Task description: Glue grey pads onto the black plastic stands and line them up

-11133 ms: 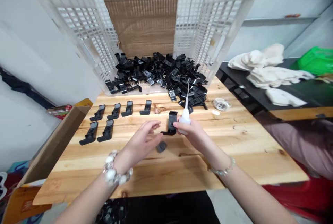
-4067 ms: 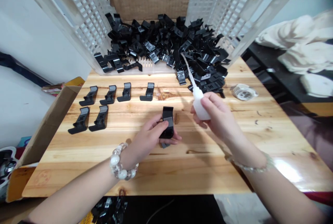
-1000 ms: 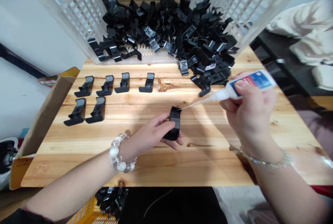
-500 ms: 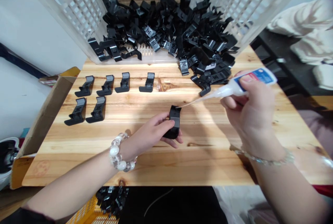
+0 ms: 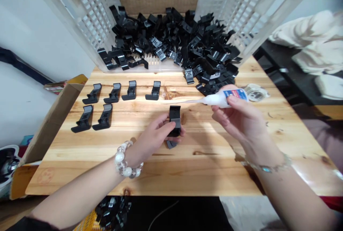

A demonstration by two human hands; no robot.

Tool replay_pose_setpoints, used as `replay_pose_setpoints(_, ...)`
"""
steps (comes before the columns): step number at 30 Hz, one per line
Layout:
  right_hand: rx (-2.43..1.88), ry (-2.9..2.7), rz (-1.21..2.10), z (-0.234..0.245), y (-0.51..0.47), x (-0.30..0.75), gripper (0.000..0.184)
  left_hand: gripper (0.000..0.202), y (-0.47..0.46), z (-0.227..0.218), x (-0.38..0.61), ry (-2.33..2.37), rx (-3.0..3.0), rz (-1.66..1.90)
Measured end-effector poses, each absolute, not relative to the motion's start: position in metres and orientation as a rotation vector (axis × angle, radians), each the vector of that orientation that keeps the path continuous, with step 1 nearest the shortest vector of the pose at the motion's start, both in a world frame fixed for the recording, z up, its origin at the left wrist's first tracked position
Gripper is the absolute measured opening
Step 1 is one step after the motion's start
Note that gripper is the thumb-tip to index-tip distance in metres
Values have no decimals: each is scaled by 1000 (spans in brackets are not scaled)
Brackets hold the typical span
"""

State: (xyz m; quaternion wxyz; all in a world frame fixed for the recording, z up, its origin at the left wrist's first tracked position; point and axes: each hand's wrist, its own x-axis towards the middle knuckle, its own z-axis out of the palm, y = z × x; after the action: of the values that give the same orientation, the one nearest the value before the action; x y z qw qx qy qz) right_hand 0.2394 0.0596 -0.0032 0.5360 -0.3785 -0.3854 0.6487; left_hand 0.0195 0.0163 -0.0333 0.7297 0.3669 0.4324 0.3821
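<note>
A black plastic clip (image 5: 175,112) is pinched upright in my left hand (image 5: 158,131), thumb across its front, just above the tabletop. Behind the fingers a grey-faced piece (image 5: 172,144) pokes out below; whether it belongs to the clip I cannot tell. My right hand (image 5: 241,120) grips a white glue bottle (image 5: 215,99) with a blue and red label. The bottle lies nearly level, and its long thin nozzle points left, above the clip and apart from it. Several black clips with grey pads (image 5: 129,90) lie in two rows on the left of the table.
A white plastic crate (image 5: 88,20) with a heap of black clips (image 5: 171,41) stands at the back, some spilling onto the wooden table (image 5: 150,170). A clear round object (image 5: 255,92) lies on the right. Below the front edge is a yellow basket (image 5: 88,222) with more black parts.
The glue bottle's nozzle has lifted off the clip's top edge, and the bottle has tipped towards level. My left hand has shifted slightly left, turning the clip more upright.
</note>
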Motion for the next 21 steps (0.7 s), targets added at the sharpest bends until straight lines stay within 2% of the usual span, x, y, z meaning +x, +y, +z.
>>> replay_pose_setpoints(13,-882,-817,1652,-5,63,241,6,17,18,-28,19,979,800,931)
replay_pose_setpoints(18,-944,-869,1658,-9,62,239,24,14,19,-23,19,987,814,1024)
replay_pose_setpoints(21,-1002,-816,1734,-14,60,234,26,16,19,-25,19,973,836,1007)
